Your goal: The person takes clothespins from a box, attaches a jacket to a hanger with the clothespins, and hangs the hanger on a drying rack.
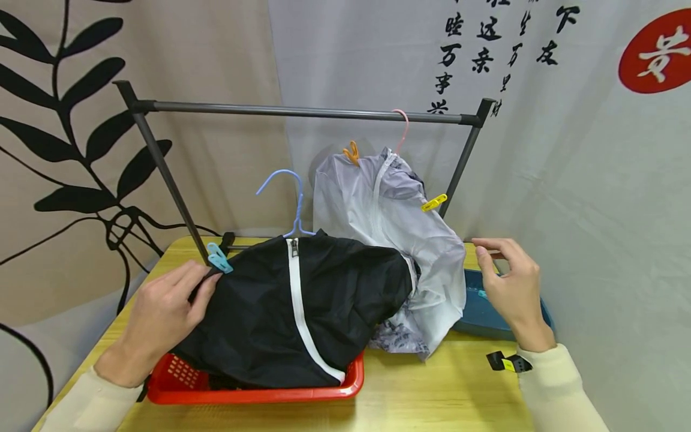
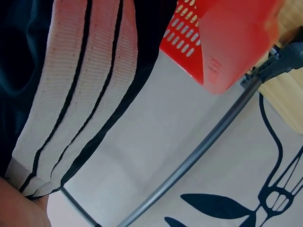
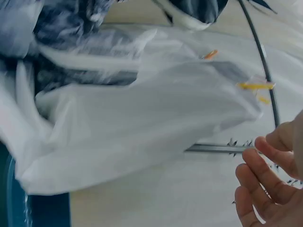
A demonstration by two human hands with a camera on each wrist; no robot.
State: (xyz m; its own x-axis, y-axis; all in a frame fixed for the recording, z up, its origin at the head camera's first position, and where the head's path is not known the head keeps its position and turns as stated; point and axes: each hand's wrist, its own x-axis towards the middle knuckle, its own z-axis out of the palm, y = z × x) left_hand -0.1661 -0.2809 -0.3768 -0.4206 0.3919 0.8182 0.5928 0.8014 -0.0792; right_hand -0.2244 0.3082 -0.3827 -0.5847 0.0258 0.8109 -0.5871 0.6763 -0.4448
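My left hand (image 1: 162, 312) pinches the shoulder of a black jacket (image 1: 248, 312) with a white zip strip. Right by those fingers, a light blue clothespin (image 1: 218, 258) is clipped on that shoulder. A blue hanger (image 1: 299, 204) is inside the jacket, its hook standing free below the rack's bar. White stripes on the black cloth (image 2: 90, 80) fill much of the left wrist view. At the right, my right hand (image 1: 510, 285) is in the air over a blue bin (image 1: 477, 318), fingers loosely bent and holding nothing; its fingertips (image 3: 248, 155) show in the right wrist view.
A dark metal rack (image 1: 324, 112) spans the table (image 1: 426, 396). From it a pale grey jacket (image 1: 351, 204) hangs on a pink hanger (image 1: 405, 129), with an orange clothespin (image 1: 352, 154) and a yellow clothespin (image 1: 434, 203). A red basket (image 1: 254, 396) stands beneath the black jacket.
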